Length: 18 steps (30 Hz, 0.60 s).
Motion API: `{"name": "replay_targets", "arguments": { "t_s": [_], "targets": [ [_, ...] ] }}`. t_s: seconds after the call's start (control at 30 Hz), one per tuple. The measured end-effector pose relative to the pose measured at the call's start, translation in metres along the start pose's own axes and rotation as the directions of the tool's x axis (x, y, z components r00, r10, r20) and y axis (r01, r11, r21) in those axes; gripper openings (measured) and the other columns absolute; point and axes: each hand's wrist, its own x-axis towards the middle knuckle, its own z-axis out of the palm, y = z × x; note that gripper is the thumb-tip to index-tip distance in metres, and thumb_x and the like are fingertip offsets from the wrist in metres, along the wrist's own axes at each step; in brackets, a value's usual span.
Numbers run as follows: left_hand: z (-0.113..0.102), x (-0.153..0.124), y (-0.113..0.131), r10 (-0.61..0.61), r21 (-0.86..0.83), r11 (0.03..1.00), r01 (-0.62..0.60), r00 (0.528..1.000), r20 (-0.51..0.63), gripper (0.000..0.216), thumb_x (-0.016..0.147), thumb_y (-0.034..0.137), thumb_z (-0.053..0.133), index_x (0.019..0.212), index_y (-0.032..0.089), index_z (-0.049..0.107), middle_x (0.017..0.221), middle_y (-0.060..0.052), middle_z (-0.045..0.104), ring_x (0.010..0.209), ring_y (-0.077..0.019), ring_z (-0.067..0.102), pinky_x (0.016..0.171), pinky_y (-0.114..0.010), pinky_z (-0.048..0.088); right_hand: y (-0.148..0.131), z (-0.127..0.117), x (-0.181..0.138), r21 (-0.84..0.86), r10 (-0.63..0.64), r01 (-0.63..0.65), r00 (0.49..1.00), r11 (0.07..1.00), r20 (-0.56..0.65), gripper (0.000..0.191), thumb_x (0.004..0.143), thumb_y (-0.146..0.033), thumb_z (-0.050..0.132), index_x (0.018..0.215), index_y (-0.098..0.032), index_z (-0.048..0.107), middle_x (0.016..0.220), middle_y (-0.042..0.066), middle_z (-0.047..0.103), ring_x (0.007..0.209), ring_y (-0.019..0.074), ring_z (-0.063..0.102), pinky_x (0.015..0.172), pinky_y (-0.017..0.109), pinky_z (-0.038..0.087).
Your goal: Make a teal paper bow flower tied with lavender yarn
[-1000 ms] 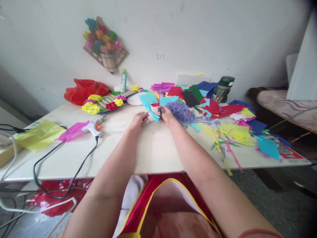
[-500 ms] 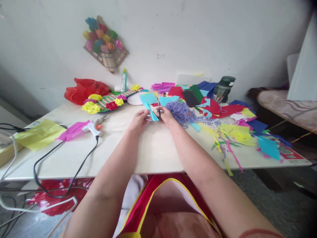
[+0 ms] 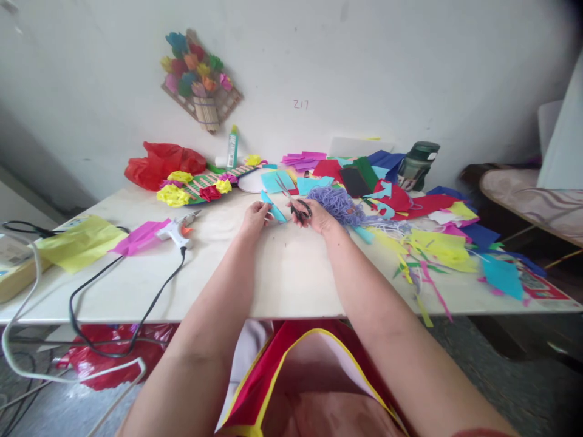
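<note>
My left hand (image 3: 255, 217) pinches a small folded piece of light blue paper (image 3: 272, 209) just above the white table (image 3: 273, 273). Close to its right, my right hand (image 3: 314, 215) is closed round the black handles of a pair of scissors (image 3: 294, 202); the blades tilt up and to the left, with their tips apart from the paper. A tangle of purple yarn (image 3: 337, 205) lies right beside my right hand.
A glue gun (image 3: 177, 229) with a black cord (image 3: 136, 297) lies left of my hands, beside pink paper (image 3: 139, 237) and yellow paper (image 3: 79, 243). Coloured paper scraps (image 3: 432, 243) cover the table's right side. A dark jar (image 3: 418, 164), a glue bottle (image 3: 232, 147) and a red bag (image 3: 164, 162) stand by the wall.
The scissors have swung from upright to leaning left and have come off the blue paper. Both hands have dropped slightly towards the table. The camera has shifted a little.
</note>
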Motion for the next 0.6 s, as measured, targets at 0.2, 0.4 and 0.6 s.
{"name": "replay_targets", "arguments": {
  "t_s": [0.2, 0.4, 0.6],
  "targets": [
    [0.002, 0.002, 0.0, -0.007, 0.034, 0.999, 0.009, 0.999, -0.041, 0.019, 0.088, 0.017, 0.049, 0.069, 0.014, 0.051, 0.06, 0.002, 0.053, 0.049, -0.007, 0.051, 0.04, -0.017, 0.031, -0.003, -0.005, -0.006, -0.042, 0.129, -0.124, 0.98, 0.991, 0.15, 0.039, 0.075, -0.051, 0.06, 0.084, -0.014, 0.061, 0.052, 0.001, 0.062, 0.035, 0.0105, 0.051, 0.031, 0.019, 0.028],
    [0.001, 0.004, -0.003, 0.009, 0.072, 0.997, -0.007, 0.999, -0.031, 0.02, 0.09, 0.018, 0.045, 0.072, 0.014, 0.051, 0.058, 0.002, 0.053, 0.051, -0.0082, 0.052, 0.044, -0.018, 0.035, -0.005, -0.014, -0.009, -0.074, 0.241, -0.231, 0.952, 0.97, 0.19, 0.035, 0.078, -0.046, 0.058, 0.084, -0.012, 0.062, 0.051, 0.005, 0.063, 0.034, 0.0118, 0.05, 0.031, 0.02, 0.029],
    [0.0, 0.004, -0.003, 0.01, 0.069, 0.998, -0.009, 1.0, -0.017, 0.021, 0.092, 0.02, 0.044, 0.072, 0.015, 0.048, 0.062, 0.0, 0.055, 0.054, -0.0095, 0.055, 0.045, -0.019, 0.036, -0.006, -0.019, -0.01, -0.062, 0.318, -0.312, 0.926, 0.948, 0.203, 0.031, 0.085, -0.039, 0.049, 0.084, -0.011, 0.061, 0.051, 0.005, 0.064, 0.033, 0.011, 0.05, 0.03, 0.018, 0.03]
  ]
}}
